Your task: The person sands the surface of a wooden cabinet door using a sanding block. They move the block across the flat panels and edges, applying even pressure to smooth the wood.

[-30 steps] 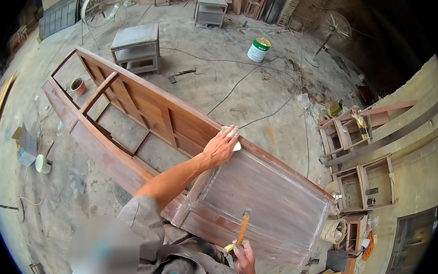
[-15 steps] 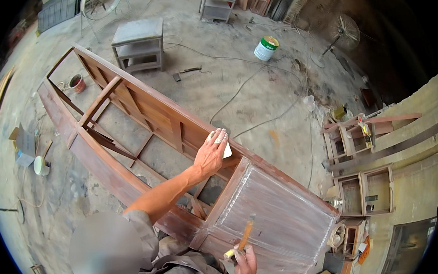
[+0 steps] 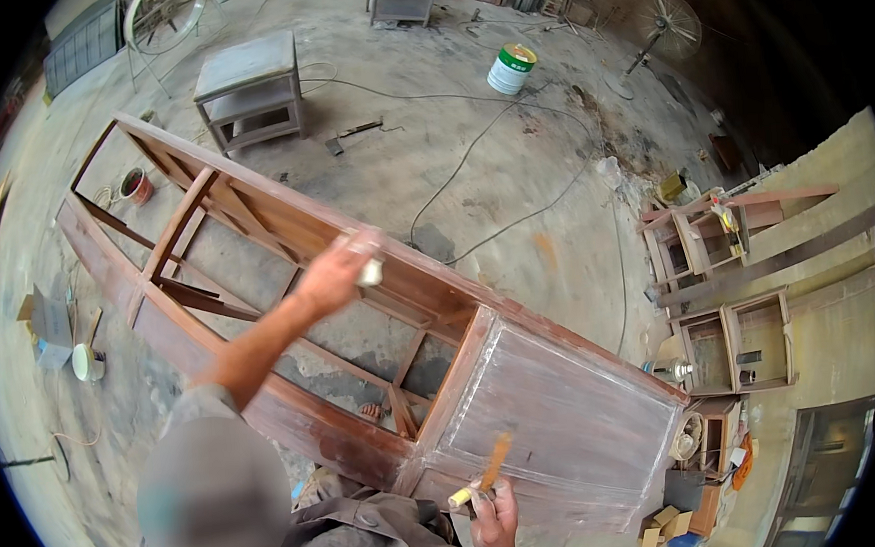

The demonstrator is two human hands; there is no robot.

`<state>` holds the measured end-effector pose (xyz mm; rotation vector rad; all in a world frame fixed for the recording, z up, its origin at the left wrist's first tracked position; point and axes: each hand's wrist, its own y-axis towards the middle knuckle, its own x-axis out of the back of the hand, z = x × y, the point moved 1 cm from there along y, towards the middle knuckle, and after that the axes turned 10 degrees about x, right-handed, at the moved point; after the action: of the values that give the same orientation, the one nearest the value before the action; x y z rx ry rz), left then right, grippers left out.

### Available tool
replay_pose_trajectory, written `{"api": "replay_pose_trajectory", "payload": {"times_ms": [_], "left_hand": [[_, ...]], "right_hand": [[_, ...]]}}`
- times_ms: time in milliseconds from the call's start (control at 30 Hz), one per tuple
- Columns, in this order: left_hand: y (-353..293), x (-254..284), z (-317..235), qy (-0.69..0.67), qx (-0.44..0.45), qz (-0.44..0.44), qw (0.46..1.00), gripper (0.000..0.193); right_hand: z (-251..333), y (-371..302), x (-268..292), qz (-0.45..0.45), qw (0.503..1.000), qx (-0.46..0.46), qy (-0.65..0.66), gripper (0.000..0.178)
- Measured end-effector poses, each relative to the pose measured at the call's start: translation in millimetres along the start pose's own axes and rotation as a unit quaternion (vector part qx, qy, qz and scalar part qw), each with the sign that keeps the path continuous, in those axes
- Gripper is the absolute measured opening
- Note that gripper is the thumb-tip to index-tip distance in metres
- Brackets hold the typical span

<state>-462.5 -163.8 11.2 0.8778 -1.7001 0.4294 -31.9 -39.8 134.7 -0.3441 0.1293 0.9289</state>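
Observation:
A long reddish-brown wooden furniture frame point(image 3: 459, 377) lies diagonally before me, with open bays and a panelled end smeared with whitish streaks. My left hand point(image 3: 335, 272), a little smeared by motion, is on its far rail with fingers closed round a small white pad point(image 3: 370, 272). Over the near part of the panelled end point(image 3: 556, 407), my right hand point(image 3: 495, 526) grips a flat tan stick-like tool point(image 3: 496, 460), pointing away from me. A pale yellow piece point(image 3: 460, 497) sticks out beside its thumb; I cannot tell whether it belongs to the tool.
Beyond the frame stand a grey side table point(image 3: 246, 90), a white-and-green bucket point(image 3: 512, 69) and a floor fan point(image 3: 665, 29). A cable point(image 3: 461, 162) loops over the floor. Small cabinet frames point(image 3: 732, 346) line the right. A red bucket point(image 3: 136, 187) and an open carton point(image 3: 50, 327) are left.
My left hand has slid left along the far rail, away from the panelled end, with the white pad. My right hand keeps the tan tool in nearly the same place. The view has shifted slightly.

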Motion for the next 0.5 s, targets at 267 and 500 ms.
{"api": "replay_pose_trajectory", "payload": {"times_ms": [267,500], "left_hand": [[13,8,10,0.013,-0.135,0.062,0.989,0.074],[22,0,-27,-0.032,-0.172,0.067,0.982,0.068]], "right_hand": [[-24,-7,14,0.009,1.000,0.000,-0.004,0.021],[-16,1,0,-0.025,0.999,0.031,0.013,0.016]]}}
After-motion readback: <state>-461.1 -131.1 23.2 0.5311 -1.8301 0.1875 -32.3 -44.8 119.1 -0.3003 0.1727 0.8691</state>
